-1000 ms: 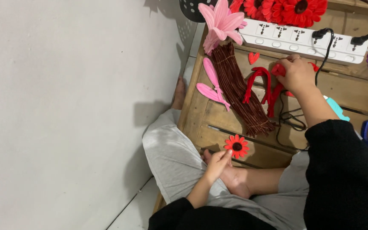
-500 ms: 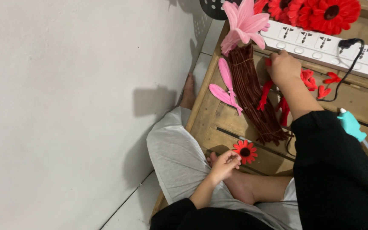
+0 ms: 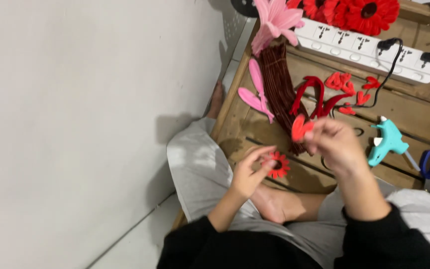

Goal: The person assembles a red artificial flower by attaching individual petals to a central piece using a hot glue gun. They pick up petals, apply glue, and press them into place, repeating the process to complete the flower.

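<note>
Head view: right hand (image 3: 335, 144) back from far side of pallet table (image 3: 414, 114), now pinching red heart petal (image 3: 300, 127) w/ fingertips, just above left. Left hand (image 3: 249, 172) still pinching small red flower (image 3: 276, 165) over lap edge. Petal now close to flower, prob. attach step next. Teal glue gun (image 3: 386, 142) idle beside right hand.

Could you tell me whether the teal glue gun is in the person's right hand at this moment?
No, the teal glue gun lies on the wooden surface beside the right hand, which holds a red petal instead.
</note>
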